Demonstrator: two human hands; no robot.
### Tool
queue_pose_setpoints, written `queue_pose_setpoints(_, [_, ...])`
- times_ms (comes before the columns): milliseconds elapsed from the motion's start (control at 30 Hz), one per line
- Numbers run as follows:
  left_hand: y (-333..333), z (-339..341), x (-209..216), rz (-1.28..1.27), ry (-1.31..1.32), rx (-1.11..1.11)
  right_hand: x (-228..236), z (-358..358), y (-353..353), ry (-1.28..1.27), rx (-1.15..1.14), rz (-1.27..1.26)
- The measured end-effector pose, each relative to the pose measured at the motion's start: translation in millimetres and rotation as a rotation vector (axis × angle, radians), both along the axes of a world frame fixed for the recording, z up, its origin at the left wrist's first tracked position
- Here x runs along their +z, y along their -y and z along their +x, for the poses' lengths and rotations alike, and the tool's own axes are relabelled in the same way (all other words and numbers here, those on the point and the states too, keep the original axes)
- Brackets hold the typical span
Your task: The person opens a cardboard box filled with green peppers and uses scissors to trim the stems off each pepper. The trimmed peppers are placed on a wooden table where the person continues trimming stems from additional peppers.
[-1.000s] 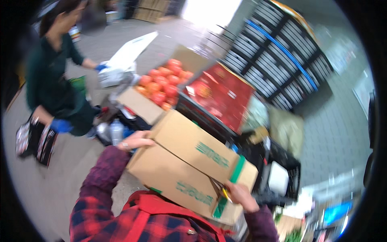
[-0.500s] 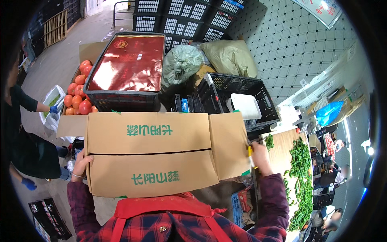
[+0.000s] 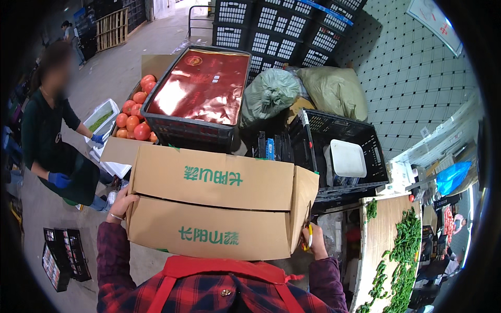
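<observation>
A brown cardboard box (image 3: 209, 205) with green print lies across in front of me, its two long top flaps meeting at a dark slit. My left hand (image 3: 123, 204) grips the box's left edge, thumb on top of the cardboard. At the right end, the side flap (image 3: 304, 190) tilts upward. My right hand (image 3: 316, 241) is closed around yellow-handled scissors (image 3: 310, 235), whose dark blades point away from me along that flap. Part of the scissors and the fingers under the handle are hidden.
Ahead stand a black crate (image 3: 188, 128) with a red sheet, tomatoes (image 3: 133, 122), tied sacks (image 3: 271, 96) and a black crate (image 3: 378, 151) holding a white tray (image 3: 348, 158). Green peppers (image 3: 404, 250) cover a table at right. A gloved co-worker (image 3: 57, 135) is at left.
The box's right side flap, flat before, now tilts up. My right hand with the scissors has moved in closer to the box end. The view has shifted left, showing more of the co-worker.
</observation>
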State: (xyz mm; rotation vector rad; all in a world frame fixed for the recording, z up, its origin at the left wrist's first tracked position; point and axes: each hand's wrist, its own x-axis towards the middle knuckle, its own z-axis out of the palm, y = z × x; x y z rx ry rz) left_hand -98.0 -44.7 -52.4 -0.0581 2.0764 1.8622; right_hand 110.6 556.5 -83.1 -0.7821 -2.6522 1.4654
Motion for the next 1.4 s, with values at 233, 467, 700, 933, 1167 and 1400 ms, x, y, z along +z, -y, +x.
queue_pose_setpoints(233, [-9.9,-1.5,4.9,-0.448,-0.251,0.059,-80.5,24.0,12.8,0.033,-0.048,-0.800])
queue_pose_setpoints(467, [-39.8,-27.0,55.0,-0.837,-0.773,-0.032,-61.9,13.8,-9.9,0.082,0.013,-0.324])
queue_pose_setpoints(700, [-36.7,-99.0,63.5,-0.300,-0.775,-0.344,11.6,-16.6,-19.9,-0.246,-0.199,-0.003])
queue_pose_setpoints(933, [-43.7,-141.4,48.8,-0.156,-0.695,-0.077,49.1,-109.8,3.1,-0.423,-0.165,-0.007])
queue_pose_setpoints(1167, [-60.2,-142.1,61.4,-0.037,-0.450,-0.019,41.8,-179.6,-1.2,-0.624,-0.231,-0.388])
queue_pose_setpoints(1400, [-74.7,-166.0,58.4,0.160,-0.199,-0.073,37.3,-226.9,-16.0,-0.511,-0.245,-0.353])
